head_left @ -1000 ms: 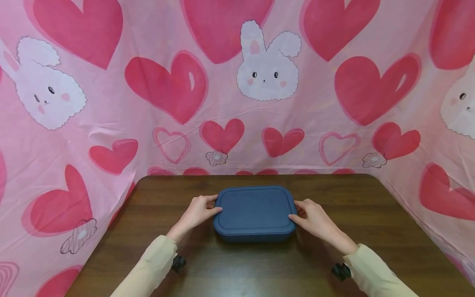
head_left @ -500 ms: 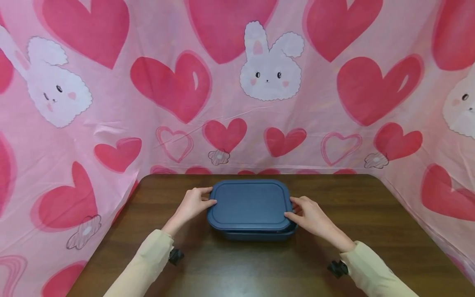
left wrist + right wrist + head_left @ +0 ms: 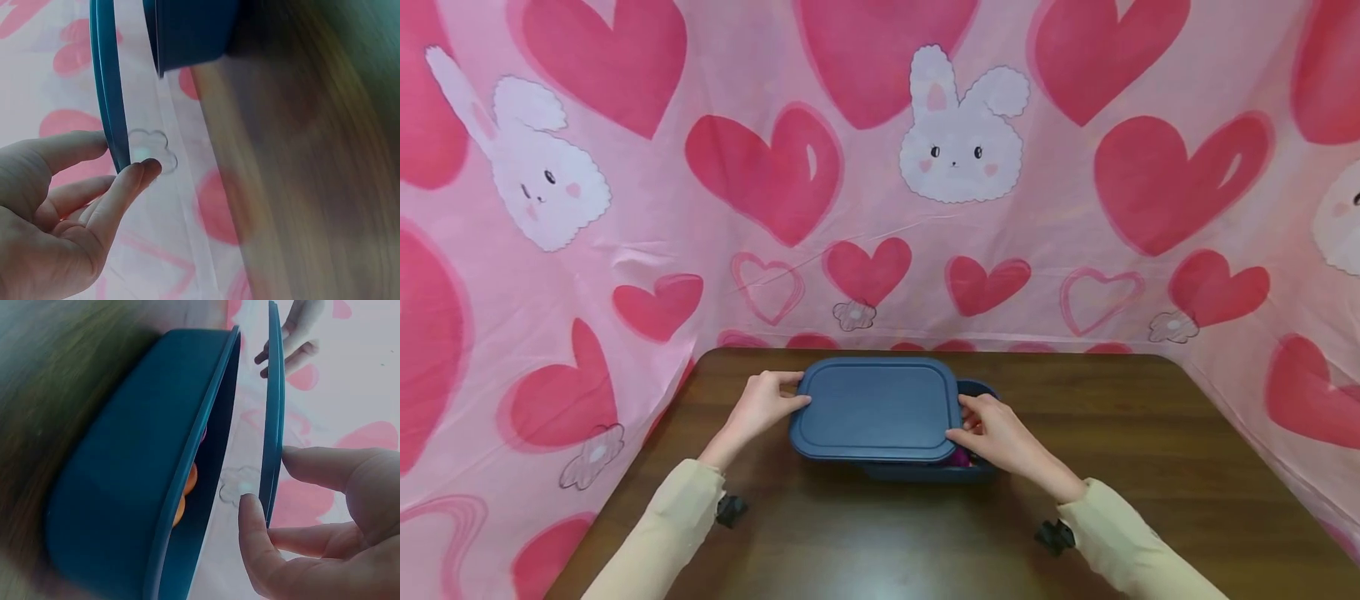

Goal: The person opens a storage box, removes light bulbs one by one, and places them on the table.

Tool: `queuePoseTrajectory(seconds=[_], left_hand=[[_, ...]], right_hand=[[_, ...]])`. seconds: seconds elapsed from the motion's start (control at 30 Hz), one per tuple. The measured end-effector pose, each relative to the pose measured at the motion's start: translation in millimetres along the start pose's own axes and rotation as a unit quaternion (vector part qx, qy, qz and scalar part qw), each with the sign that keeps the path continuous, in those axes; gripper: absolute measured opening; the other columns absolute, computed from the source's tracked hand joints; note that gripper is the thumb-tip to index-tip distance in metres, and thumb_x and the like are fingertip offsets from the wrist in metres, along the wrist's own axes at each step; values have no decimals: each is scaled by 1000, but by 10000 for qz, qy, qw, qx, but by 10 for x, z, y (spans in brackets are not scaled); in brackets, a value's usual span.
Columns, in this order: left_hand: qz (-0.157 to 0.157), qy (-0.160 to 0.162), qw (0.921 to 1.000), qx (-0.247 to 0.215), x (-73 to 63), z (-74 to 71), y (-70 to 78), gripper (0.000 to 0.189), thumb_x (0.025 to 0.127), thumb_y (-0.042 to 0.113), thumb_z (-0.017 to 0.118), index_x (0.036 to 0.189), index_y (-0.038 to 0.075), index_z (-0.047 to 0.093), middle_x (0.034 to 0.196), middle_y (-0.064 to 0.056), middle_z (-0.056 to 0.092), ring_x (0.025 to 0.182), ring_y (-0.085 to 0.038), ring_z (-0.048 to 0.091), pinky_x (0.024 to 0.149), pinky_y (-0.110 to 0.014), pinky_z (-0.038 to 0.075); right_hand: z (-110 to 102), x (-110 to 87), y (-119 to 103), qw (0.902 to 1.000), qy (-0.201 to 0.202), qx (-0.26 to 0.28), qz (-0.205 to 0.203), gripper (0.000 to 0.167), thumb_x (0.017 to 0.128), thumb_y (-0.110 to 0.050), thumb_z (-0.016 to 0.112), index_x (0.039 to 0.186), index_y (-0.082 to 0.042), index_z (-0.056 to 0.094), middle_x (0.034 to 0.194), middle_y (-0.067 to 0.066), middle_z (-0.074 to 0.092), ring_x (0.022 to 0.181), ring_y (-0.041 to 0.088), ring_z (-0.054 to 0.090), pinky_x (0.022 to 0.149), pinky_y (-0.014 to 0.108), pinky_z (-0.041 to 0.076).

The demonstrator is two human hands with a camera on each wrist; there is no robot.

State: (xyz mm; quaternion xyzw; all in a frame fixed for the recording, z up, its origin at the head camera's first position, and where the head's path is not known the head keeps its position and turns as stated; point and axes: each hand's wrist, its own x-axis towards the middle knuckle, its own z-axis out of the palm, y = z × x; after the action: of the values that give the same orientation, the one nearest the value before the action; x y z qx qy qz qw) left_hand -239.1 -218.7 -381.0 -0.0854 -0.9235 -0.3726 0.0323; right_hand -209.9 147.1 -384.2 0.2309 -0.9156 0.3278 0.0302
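Observation:
A flat blue lid (image 3: 876,408) with rounded corners is held level by both hands. My left hand (image 3: 758,408) pinches its left edge between thumb and fingers. At the opposite edge, my right hand (image 3: 996,429) pinches it the same way. Beneath and to the right stands the matching blue box (image 3: 925,473), partly covered by the lid in the head view. The right wrist view shows a gap between the lid (image 3: 274,412) and the box rim (image 3: 206,406). Inside lie round orange pieces (image 3: 189,479) and something purple (image 3: 957,457); most of the contents are hidden.
The box rests on a dark brown wooden table (image 3: 1112,433). A pink cloth (image 3: 865,208) with hearts and rabbit faces hangs behind the table and along both sides. Small black devices (image 3: 1055,537) sit at the wrists, below the pale sleeves (image 3: 662,525).
The lid has come up off the box and shifted left, with both hands moving along with it. The box's right end and some contents now show.

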Motion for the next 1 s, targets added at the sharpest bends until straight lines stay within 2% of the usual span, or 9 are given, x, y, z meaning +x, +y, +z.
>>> queuePoseTrajectory(seconds=[0.2, 0.33, 0.5, 0.67, 0.8, 0.9, 1.0], left_hand=[[-77, 149, 9996, 229, -72, -156, -118, 49, 89, 13, 72, 130, -10, 59, 125, -30, 65, 94, -33, 75, 82, -43, 61], [-26, 262, 9987, 440, -111, -248, -188, 48, 89, 12, 72, 128, -11, 60, 121, -31, 66, 92, -34, 75, 81, -43, 62], [-44, 319, 9973, 662, -141, -359, -266, 47, 88, 10, 73, 126, -13, 60, 120, -33, 66, 93, -36, 74, 80, -44, 62], [-114, 349, 9955, 877, -178, -484, -339, 47, 87, 12, 73, 125, -13, 61, 118, -33, 67, 95, -38, 73, 81, -46, 62], [-112, 388, 9937, 1043, -215, -586, -390, 47, 87, 12, 73, 124, -14, 62, 116, -33, 67, 96, -39, 72, 81, -47, 61], [-100, 417, 9921, 1180, -244, -658, -441, 46, 86, 11, 74, 123, -14, 62, 115, -34, 67, 95, -41, 72, 80, -47, 61], [-151, 401, 9919, 1200, -275, -719, -495, 46, 86, 11, 73, 123, -15, 62, 114, -34, 67, 96, -43, 70, 81, -48, 61]], right_hand=[[144, 119, -131, 9999, -122, 79, -93, 57, 86, -23, 77, 128, 10, 58, 99, 14, 64, 85, 15, 61, 75, 30, 59], [255, 202, -208, 9998, -161, 90, 0, 57, 86, -22, 77, 129, 10, 58, 98, 12, 63, 86, 15, 59, 75, 27, 58], [393, 276, -301, 9991, -215, 334, 152, 61, 84, -19, 78, 131, 13, 55, 103, 15, 62, 87, 15, 60, 80, 32, 61], [514, 359, -437, 9981, -149, 437, 402, 56, 83, -17, 79, 129, 9, 59, 104, 15, 62, 87, 16, 57, 80, 35, 61], [580, 437, -540, 9966, -223, 644, 454, 44, 84, -15, 78, 120, 5, 64, 99, 12, 61, 86, 17, 54, 75, 29, 59], [624, 492, -613, 9963, -316, 727, 346, 31, 85, -14, 77, 110, 1, 66, 91, 11, 62, 83, 18, 52, 69, 24, 52], [673, 536, -682, 9969, -370, 659, 202, 27, 85, -15, 77, 104, 0, 66, 84, 11, 62, 81, 19, 50, 66, 21, 45]])
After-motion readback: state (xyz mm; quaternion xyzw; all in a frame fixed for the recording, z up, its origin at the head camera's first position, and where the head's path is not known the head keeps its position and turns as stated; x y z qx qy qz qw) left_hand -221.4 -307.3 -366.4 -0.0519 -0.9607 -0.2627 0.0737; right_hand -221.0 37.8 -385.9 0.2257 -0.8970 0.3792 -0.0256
